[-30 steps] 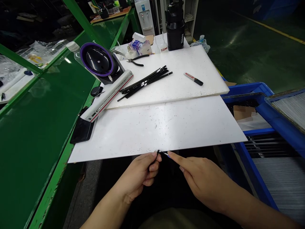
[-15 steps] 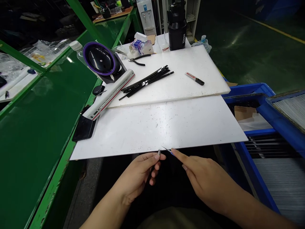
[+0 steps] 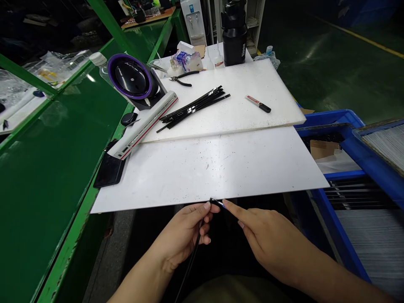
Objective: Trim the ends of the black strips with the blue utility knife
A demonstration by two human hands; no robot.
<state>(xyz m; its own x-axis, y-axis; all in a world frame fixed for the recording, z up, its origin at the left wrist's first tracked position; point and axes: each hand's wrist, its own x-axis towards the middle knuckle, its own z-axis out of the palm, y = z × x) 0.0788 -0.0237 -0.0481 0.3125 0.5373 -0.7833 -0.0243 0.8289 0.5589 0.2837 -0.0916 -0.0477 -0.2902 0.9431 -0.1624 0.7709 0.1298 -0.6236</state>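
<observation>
My left hand (image 3: 192,223) pinches the end of a long thin black strip (image 3: 192,261) between thumb and fingers, and its length hangs down toward my lap. My right hand (image 3: 268,235) is closed on a slim knife with a pointed metal blade and a bit of blue (image 3: 222,205), its forefinger stretched along the top. The knife tip is at the strip's end, just by the left thumb. Both hands are at the near edge of the white board (image 3: 189,176). A bundle of similar black strips (image 3: 195,107) lies farther back on a white foam slab (image 3: 252,88).
Cutting pliers (image 3: 184,78) and a snap-off utility knife (image 3: 258,104) lie on the foam. At left are a purple-rimmed black fan-like device (image 3: 131,78), a long white bar (image 3: 143,126) and a phone (image 3: 110,168). Blue crates (image 3: 344,235) stand at right; a black bottle (image 3: 235,38) stands behind.
My right hand has moved slightly left, bringing the knife tip onto the strip's end. The left hand has turned the strip a little; its hanging length now shows.
</observation>
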